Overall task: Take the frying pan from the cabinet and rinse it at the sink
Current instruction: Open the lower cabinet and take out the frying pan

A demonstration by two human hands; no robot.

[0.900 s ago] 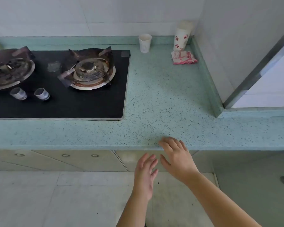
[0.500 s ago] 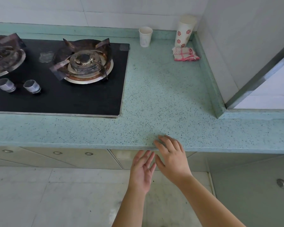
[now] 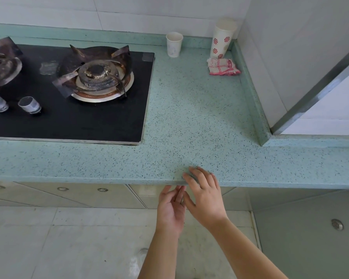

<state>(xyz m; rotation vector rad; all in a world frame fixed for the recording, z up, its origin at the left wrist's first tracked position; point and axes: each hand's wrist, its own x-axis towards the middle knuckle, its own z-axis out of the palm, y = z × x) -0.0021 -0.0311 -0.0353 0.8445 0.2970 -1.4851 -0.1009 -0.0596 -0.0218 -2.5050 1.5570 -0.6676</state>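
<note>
No frying pan and no sink are in view. Pale cabinet doors [image 3: 73, 195] with round metal pulls run under the green speckled countertop [image 3: 189, 117]. My right hand [image 3: 204, 195] rests with spread fingers on the counter's front edge, holding nothing. Just left of it and lower, my left hand [image 3: 170, 208] reaches toward the cabinet front below the counter, fingers apart and empty. The two hands nearly touch.
A black gas hob [image 3: 69, 93] with two burners fills the counter's left. At the back right stand a white paper cup [image 3: 174, 44], a patterned cup stack [image 3: 222, 40] and a folded red-checked cloth [image 3: 223, 66]. A cabinet side [image 3: 302, 234] sits right; tiled floor [image 3: 69, 242] below.
The view has tilted and shifted slightly. My left hand has risen closer to the counter's underside and to my right hand, which stays on the counter edge.
</note>
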